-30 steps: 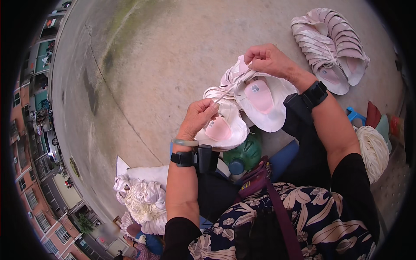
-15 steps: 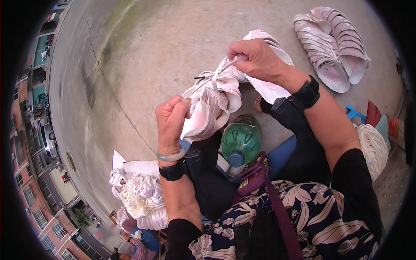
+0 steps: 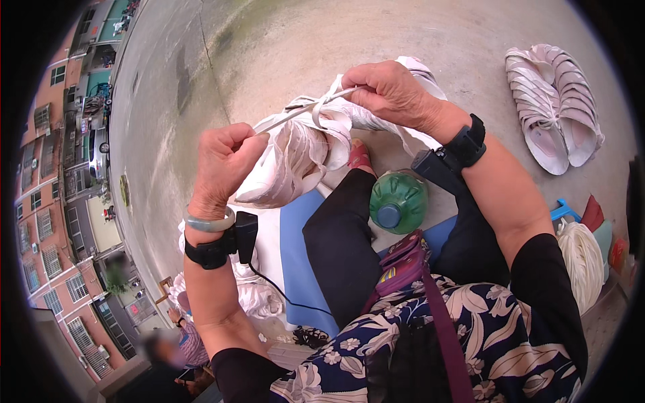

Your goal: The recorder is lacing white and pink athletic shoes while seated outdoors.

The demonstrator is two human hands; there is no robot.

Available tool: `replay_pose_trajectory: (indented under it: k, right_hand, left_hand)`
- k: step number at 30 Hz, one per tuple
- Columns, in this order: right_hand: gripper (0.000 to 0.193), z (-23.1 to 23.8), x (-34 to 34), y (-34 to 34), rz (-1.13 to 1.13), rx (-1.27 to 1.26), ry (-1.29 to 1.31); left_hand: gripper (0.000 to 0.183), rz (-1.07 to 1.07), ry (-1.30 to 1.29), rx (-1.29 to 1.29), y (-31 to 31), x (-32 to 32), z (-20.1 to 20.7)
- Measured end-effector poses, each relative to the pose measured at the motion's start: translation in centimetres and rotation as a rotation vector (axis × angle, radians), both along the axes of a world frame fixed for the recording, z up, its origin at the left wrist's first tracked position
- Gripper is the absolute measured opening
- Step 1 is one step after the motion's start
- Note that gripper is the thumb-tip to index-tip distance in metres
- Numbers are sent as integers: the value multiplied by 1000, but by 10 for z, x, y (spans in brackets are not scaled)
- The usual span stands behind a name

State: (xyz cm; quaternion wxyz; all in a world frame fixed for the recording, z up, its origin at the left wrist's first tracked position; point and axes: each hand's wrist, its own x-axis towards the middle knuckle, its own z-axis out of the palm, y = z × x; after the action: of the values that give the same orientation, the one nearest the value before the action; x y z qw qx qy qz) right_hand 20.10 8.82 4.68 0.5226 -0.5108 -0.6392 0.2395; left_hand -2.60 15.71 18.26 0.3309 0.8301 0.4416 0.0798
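Note:
My left hand (image 3: 225,161) is closed on one end of a white cord (image 3: 285,119). Closed too, my right hand (image 3: 393,94) grips the cord's other part. Between them the cord is pulled taut and crosses in a knot with a loop. Below the knot hangs a bundle of nested white and pale pink shoe uppers (image 3: 285,164), spread in a fan. More such pieces (image 3: 423,72) show behind my right hand, partly hidden by it.
A tied bundle of shoe uppers (image 3: 554,111) lies on the concrete at the right. A green bottle (image 3: 403,198) stands between my legs, near a purple bag (image 3: 403,262). White cord hanks (image 3: 581,258) hang at the right. A white pile (image 3: 259,292) sits beside my left arm; a person (image 3: 191,346) is beyond.
The view has shifted, moving the far bundle rightward and down in it. Both hands, still pulling the cord, have moved left relative to the bottle. My left leg and foot now show more.

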Motion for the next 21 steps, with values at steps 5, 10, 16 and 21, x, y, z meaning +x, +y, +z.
replay_pose_trajectory:
  k: [5, 10, 16, 21]
  right_hand:
    - [11, 3, -43, -2, 305, 80, -32]
    - [11, -1, -81, -14, 558, -110, -186]
    - [15, 8, -108, -43, 699, -230, -82]
    - [10, 35, -140, -48, 683, -441, 109]
  left_hand:
    - [22, 65, 229, -25, -28, -38, 42]
    - [25, 108, 260, -141, -84, -68, 47]
    - [24, 229, -25, -316, -94, -88, 20]
    - [26, 294, -204, -370, -97, -113, 7]
